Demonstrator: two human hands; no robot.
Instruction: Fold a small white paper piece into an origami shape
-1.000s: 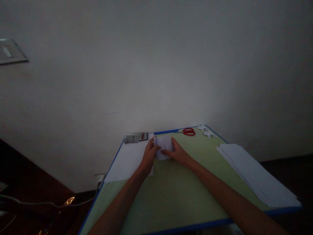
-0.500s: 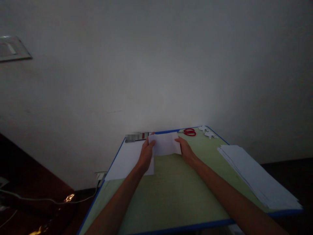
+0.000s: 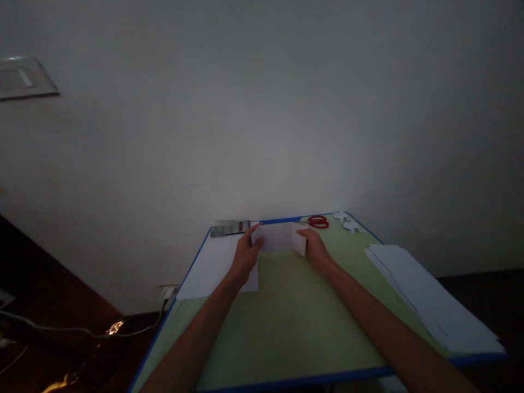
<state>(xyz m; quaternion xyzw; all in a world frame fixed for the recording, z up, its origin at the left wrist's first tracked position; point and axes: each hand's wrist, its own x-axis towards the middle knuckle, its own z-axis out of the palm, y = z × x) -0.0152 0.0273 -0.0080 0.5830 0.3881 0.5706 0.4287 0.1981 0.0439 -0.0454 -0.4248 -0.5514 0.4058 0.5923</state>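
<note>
Both my hands hold a small white folded paper (image 3: 279, 238) just above the far middle of a green table (image 3: 286, 322) with a blue rim. My left hand (image 3: 244, 256) pinches the paper's left edge, fingers closed on it. My right hand (image 3: 314, 246) grips its right edge, where a flap is bent toward me. The paper is spread wide between the two hands.
A large white sheet (image 3: 213, 266) lies at the table's far left under my left hand. A stack of white sheets (image 3: 426, 297) lies along the right edge. Red-handled scissors (image 3: 317, 221) and white paper scraps (image 3: 347, 221) sit at the far right corner. A wall stands just behind.
The folded paper has been opened out from a small packet to a wide strip, my hands moving apart. Its right end has bent forward since half a second ago.
</note>
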